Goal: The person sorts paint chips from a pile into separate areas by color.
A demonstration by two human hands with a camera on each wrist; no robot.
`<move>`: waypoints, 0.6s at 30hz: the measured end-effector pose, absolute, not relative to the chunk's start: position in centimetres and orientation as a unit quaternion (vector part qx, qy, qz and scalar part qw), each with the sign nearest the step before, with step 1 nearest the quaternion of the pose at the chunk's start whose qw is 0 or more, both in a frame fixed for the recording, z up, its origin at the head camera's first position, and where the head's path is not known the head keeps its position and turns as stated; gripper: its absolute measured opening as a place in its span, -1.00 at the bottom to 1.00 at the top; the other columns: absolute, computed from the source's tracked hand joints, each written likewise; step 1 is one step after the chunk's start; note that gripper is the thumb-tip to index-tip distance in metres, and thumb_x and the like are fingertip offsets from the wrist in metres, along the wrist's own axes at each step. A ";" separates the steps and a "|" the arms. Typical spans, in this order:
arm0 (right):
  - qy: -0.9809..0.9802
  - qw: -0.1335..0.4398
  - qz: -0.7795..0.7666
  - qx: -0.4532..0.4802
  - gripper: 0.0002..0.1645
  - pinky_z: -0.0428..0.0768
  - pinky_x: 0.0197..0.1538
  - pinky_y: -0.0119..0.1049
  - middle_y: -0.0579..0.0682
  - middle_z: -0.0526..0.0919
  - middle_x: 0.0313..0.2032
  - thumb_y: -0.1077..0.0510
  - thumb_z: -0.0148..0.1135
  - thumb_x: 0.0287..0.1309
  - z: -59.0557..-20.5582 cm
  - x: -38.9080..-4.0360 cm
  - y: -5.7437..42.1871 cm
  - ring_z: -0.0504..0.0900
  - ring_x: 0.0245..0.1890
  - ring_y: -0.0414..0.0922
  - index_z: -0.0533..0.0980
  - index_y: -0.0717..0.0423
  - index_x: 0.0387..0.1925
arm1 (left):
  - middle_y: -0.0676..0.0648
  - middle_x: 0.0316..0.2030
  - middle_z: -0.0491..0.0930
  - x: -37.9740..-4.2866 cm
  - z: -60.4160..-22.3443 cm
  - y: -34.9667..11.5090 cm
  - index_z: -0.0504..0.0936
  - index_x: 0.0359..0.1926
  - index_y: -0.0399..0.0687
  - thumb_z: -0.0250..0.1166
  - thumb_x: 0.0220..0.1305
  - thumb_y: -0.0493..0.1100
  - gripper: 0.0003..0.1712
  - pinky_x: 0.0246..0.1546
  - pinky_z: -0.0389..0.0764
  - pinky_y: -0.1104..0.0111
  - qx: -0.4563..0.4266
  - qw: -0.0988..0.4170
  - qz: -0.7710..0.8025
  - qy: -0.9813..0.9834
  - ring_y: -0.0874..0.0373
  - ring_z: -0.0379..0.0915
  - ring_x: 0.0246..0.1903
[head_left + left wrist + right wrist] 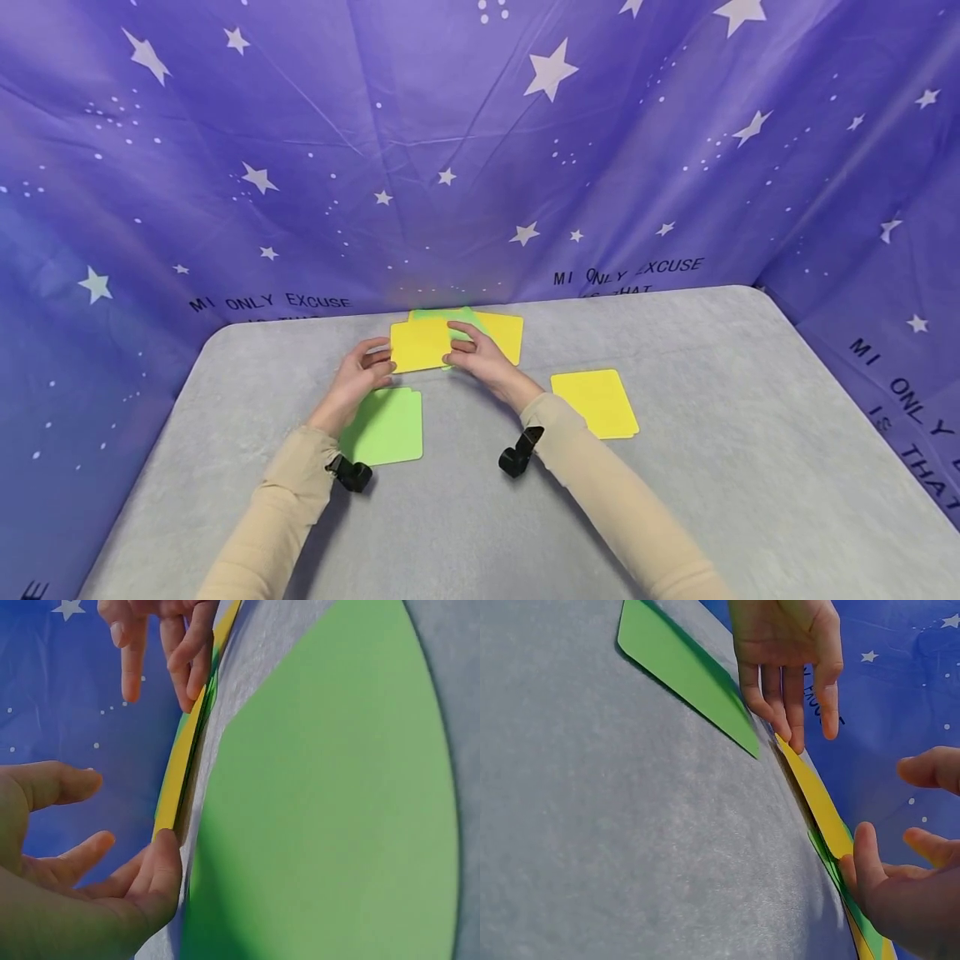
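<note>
A yellow card (420, 345) lies between both hands at the far side of the table, above part of a loose pile of green and yellow cards. My left hand (362, 375) touches its left end with relaxed fingertips; the other fingers stand apart in the left wrist view. At the right end, fingertips of my right hand (480, 357) touch the card, with the remaining fingers spread. Under the right hand show a green card (472, 317) and another yellow card (506, 335). Whether the front card rests on the pile or is slightly raised, I cannot tell.
A green card stack (386, 427) lies nearer, beside the left wrist. Another yellow stack (595, 403) sits to the right, partly behind the right sleeve. The grey table (465, 517) ends at a purple star-print curtain (450, 125) behind the pile.
</note>
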State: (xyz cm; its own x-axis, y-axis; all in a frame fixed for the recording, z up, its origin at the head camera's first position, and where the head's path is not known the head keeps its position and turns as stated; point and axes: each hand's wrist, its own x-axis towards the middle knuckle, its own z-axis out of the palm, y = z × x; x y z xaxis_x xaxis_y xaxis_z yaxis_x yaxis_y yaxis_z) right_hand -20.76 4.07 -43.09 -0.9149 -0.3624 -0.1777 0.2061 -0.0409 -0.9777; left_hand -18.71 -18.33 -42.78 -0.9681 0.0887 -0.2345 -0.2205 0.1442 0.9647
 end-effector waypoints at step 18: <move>0.726 0.136 -0.672 -0.055 -0.28 0.51 -0.15 -0.29 0.20 0.39 0.08 0.35 0.26 0.15 -43.3 -18.7 5.6 0.49 -0.13 -0.10 0.30 0.21 0.35 | -0.26 -0.03 0.45 -17.4 -43.2 -16.2 0.42 0.21 -0.38 0.14 0.41 -0.25 -0.58 -0.17 0.58 0.41 -0.019 0.030 0.639 0.768 0.11 0.43 -0.15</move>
State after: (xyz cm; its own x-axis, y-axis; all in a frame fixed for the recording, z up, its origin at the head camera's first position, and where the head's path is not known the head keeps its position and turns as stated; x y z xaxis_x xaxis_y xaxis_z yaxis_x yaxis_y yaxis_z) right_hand -18.67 5.64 -43.30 -0.9570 -0.2625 -0.1234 0.1028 0.0907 -0.9906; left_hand -17.36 -16.19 -43.24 -0.9974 0.0093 -0.0712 -0.0683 0.1826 0.9808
